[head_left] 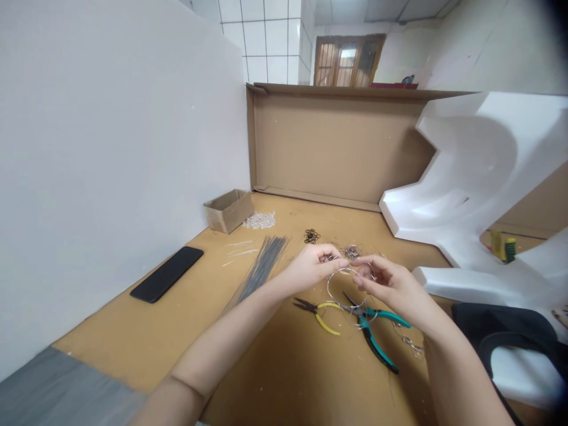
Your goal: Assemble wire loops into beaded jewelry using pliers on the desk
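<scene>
The wire ring [328,287] is held above the bench [284,373], between its near and far edges. Left hand [322,264] and right hand [387,280] each pinch its upper side between thumb and fingertips. Good handling likely means one pinch steadying the loop while the other works the wire, without flattening the curve. Below lie yellow-handled pliers [321,315] and teal-handled pliers [366,332]; toward the left edge, straight wires [262,266].

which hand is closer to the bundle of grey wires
Left. The left hand is just right of the grey wires; the right hand is farther right, beyond the left hand.
</scene>
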The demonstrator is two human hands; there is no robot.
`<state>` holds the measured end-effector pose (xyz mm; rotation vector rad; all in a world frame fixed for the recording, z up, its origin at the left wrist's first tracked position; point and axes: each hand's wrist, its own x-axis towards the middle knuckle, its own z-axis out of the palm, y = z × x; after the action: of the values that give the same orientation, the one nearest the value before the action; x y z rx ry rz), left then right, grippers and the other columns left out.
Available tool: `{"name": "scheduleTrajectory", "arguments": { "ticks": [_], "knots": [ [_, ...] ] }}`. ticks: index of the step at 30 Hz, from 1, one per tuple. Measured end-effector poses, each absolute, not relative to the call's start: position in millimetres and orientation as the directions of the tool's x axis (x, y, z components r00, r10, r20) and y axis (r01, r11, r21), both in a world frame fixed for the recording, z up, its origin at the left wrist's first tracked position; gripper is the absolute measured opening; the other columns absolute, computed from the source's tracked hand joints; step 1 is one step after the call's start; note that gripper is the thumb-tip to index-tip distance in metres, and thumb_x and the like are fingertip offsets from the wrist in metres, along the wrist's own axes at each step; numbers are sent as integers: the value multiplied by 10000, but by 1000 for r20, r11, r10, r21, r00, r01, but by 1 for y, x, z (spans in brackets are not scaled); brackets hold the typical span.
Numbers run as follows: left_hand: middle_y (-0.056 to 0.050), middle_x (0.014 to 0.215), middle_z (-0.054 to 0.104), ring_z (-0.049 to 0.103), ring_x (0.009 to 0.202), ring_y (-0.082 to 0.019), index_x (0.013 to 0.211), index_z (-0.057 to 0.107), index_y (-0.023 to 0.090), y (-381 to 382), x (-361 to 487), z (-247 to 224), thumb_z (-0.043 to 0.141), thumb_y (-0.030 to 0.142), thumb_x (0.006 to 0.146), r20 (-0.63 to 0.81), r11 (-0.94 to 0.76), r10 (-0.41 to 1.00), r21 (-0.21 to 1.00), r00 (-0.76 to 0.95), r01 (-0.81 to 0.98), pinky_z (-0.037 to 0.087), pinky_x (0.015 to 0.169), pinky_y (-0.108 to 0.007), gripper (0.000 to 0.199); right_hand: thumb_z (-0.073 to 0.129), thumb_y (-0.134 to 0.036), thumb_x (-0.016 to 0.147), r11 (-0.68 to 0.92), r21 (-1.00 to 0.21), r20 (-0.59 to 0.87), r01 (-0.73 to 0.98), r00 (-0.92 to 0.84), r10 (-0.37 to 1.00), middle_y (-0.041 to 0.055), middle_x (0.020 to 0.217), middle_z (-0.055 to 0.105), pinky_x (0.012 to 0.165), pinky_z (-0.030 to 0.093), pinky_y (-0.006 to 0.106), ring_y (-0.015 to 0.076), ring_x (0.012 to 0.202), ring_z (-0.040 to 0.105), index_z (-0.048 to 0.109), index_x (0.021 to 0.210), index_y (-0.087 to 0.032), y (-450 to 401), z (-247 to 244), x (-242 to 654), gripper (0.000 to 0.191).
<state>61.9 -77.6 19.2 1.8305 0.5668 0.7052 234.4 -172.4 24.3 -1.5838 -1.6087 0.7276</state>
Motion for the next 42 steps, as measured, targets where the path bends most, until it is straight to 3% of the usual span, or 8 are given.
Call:
{"name": "scheduleTrajectory", "arguments": {
  "ticks": [7, 13, 19, 25, 30, 33, 37, 42],
  "knots": [
    [58, 548, 454, 380, 490, -60, 736, 564, 144, -80, 62, 22, 602, 436, 746, 194, -256, 702, 967, 685, -11, 290, 494, -201, 295, 573, -384, 785, 68, -813, 82, 578, -1, 997, -9, 692, 566, 517, 441, 258, 125, 569, 512, 585, 1106, -210, -175, 27, 232, 365],
    [30, 629, 515, 414, 545, -66, 749, 577, 137, -79, 67, 15, 640, 421, 719, 175, -146, 651, 984, 738, -105, 320, 539, -205, 293, 531, -426, 804, 101, -857, 157, 506, 69, 985, 15, 685, 610, 576, 459, 286, 145, 605, 550, 617, 924, -188, -170, 26, 220, 280],
    [8, 668, 573, 461, 605, -78, 713, 607, 127, -79, 70, 11, 674, 383, 695, 177, -60, 701, 980, 691, -189, 351, 615, -219, 265, 495, -463, 821, 67, -885, 105, 461, 58, 993, 29, 672, 628, 588, 450, 285, 150, 608, 568, 622, 791, -175, -170, 30, 214, 316],
    [-14, 716, 592, 517, 669, -94, 735, 569, 119, -83, 71, 12, 632, 333, 733, 204, -96, 707, 976, 677, -194, 399, 698, -244, 223, 509, -445, 824, 37, -920, 55, 391, 34, 998, 33, 637, 624, 587, 444, 278, 135, 575, 555, 603, 730, -163, -170, 31, 214, 312],
    [18, 660, 541, 482, 605, -76, 731, 534, 139, -86, 71, 16, 590, 215, 720, 253, -249, 792, 965, 556, -85, 393, 610, -213, 96, 523, -424, 824, 45, -959, 47, 280, 2, 999, 27, 674, 624, 560, 455, 265, 125, 566, 563, 592, 782, -165, -168, 29, 213, 271],
    [31, 642, 518, 468, 588, -70, 725, 530, 145, -83, 70, 14, 596, 183, 693, 292, -317, 772, 947, 565, -55, 382, 572, -200, 82, 517, -418, 830, 38, -957, 39, 288, -3, 999, 37, 714, 635, 549, 460, 263, 130, 583, 579, 601, 837, -164, -167, 26, 214, 267],
    [39, 619, 517, 472, 572, -58, 709, 528, 131, -78, 69, 16, 597, 155, 687, 221, -195, 726, 974, 651, -113, 379, 562, -188, 76, 556, -415, 801, 60, -964, 66, 259, 14, 998, 68, 841, 657, 564, 492, 273, 157, 673, 610, 623, 945, -171, -165, 22, 215, 291],
    [27, 637, 551, 494, 600, -60, 681, 548, 118, -75, 65, 23, 620, 139, 685, 228, -158, 707, 974, 670, -165, 389, 607, -200, 75, 577, -391, 802, 66, -962, 79, 264, 42, 996, 71, 848, 669, 634, 516, 286, 161, 699, 617, 650, 887, -176, -164, 19, 216, 242]
  ]
}}
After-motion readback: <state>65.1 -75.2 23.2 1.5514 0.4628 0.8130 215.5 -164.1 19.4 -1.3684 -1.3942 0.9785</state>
